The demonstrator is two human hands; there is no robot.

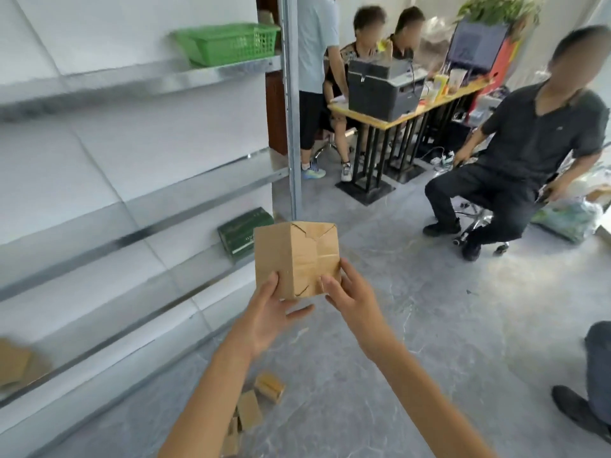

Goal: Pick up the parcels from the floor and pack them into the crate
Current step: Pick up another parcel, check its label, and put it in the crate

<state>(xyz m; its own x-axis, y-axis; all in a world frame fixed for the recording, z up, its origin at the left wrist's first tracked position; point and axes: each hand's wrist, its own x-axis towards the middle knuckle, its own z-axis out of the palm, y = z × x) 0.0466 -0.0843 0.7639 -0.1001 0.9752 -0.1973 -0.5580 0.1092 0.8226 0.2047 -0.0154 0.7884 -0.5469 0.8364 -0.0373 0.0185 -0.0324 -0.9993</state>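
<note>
Both my hands hold up a brown paper-wrapped parcel (296,257) in front of me, at mid-frame. My left hand (269,310) grips its lower left corner, thumb on the near face and fingers underneath. My right hand (347,294) grips its lower right corner with fingers on the near face. Several more brown parcels (256,406) lie on the grey floor below my arms. A green plastic crate (228,43) sits on the upper shelf at the top left.
A metal shelving unit (139,193) fills the left, with a dark green box (246,233) on a low shelf and brown parcels (15,365) at its far left. People sit at a desk (410,114) behind. Another person sits on a wheeled stool (479,223) at right.
</note>
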